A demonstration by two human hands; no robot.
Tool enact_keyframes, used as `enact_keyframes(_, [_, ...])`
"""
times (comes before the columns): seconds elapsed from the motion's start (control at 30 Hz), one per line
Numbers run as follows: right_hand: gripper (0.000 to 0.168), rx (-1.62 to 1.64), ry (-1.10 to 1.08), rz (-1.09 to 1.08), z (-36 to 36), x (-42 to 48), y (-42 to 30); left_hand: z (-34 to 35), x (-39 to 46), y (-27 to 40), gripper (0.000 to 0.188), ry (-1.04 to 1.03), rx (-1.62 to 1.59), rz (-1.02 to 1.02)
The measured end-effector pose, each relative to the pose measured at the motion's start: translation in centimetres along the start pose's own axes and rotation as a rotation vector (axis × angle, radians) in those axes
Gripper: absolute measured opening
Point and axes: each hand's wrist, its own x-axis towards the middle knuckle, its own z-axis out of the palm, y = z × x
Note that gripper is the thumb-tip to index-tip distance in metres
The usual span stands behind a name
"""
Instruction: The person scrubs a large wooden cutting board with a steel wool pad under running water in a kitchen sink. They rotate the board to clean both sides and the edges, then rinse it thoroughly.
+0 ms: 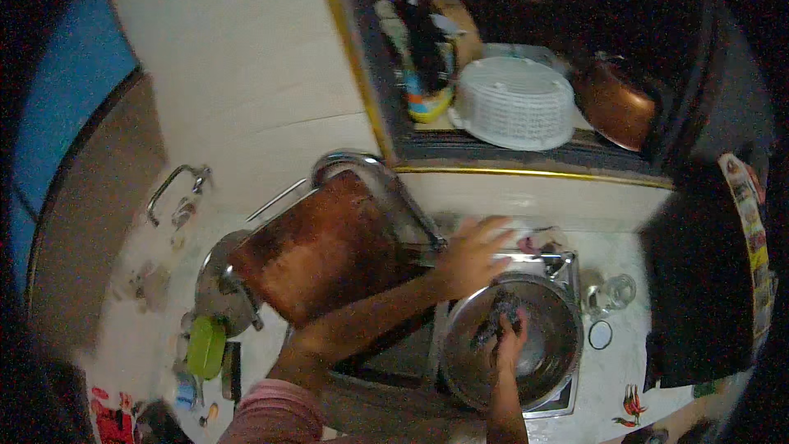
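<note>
A large round metal basin [550, 372] sits at the right side of the steel sink [570, 404]. Inside it, my right hand [510, 340] has its fingers around a dark grey clump [508, 302] that looks like a scouring pad; blur hides its exact form. My left hand [473, 259] is stretched out over the back left rim of the basin, fingers spread, with nothing seen in it. Beside its wrist is the lower end of a curved chrome faucet [414, 208]. My left forearm passes in front of a brown rectangular board [320, 246], which leans over the sink's left part.
A glass jar [620, 290] and a round ring or lid [600, 335] lie right of the sink. Red chillies [633, 407], real or printed, show near the front edge. A white plastic basket [516, 105] and a copper-coloured pan [619, 108] occupy the ledge behind. At left is a green item [206, 348].
</note>
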Motion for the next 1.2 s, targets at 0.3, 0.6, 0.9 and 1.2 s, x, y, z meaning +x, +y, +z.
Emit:
enact_keyframes(0.3, [0.052, -0.577, -0.300, -0.425, 8.4, -8.1, 5.8, -21.2, -24.3, -15.4, 0.030, 0.397, 0.520, -0.646])
enact_keyframes(0.6, [0.050, -0.674, -0.266, -0.947, 31.8, -15.4, 7.5, -17.8, -31.4, -33.4, 0.055, 0.047, -0.453, -1.014])
enact_keyframes(0.9, [0.047, -0.754, -0.027, -0.954, 34.0, -16.0, 10.3, -19.7, -28.5, -26.8, 0.056, -0.136, -0.667, -0.925])
enact_keyframes(1.2, [0.036, -0.684, -0.196, -0.951, 31.3, -17.9, 8.4, -22.8, -27.5, -17.1, 0.043, -0.085, -0.506, -0.782])
